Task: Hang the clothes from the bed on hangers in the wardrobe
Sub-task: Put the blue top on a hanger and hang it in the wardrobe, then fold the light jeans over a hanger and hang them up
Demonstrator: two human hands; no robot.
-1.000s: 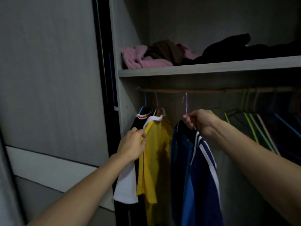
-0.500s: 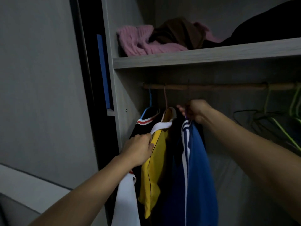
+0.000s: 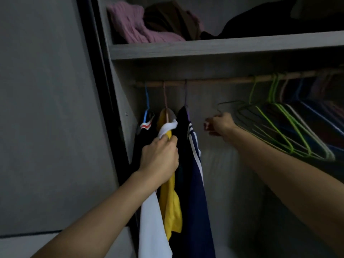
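Three shirts hang at the left end of the wooden rod (image 3: 214,81): a black one with a red and white collar (image 3: 145,125), a yellow one with a white collar (image 3: 170,202), and a navy one with white stripes (image 3: 197,192) on a purple hanger. My left hand (image 3: 160,157) grips the yellow shirt's fabric just below its collar. My right hand (image 3: 219,123) hovers to the right of the navy shirt, blurred, with its fingers loosely curled and nothing in them. It is close to a dark empty hanger (image 3: 229,105).
Several empty green, white and blue hangers (image 3: 290,131) crowd the right half of the rod. The shelf (image 3: 223,46) above carries a pink knit (image 3: 134,27), brown clothes and a black pile. A grey sliding door (image 3: 46,108) stands to the left.
My right hand let go of the navy shirt's hanger, which now hangs on the rod, and moved right. My left hand kept its grip on the yellow shirt.
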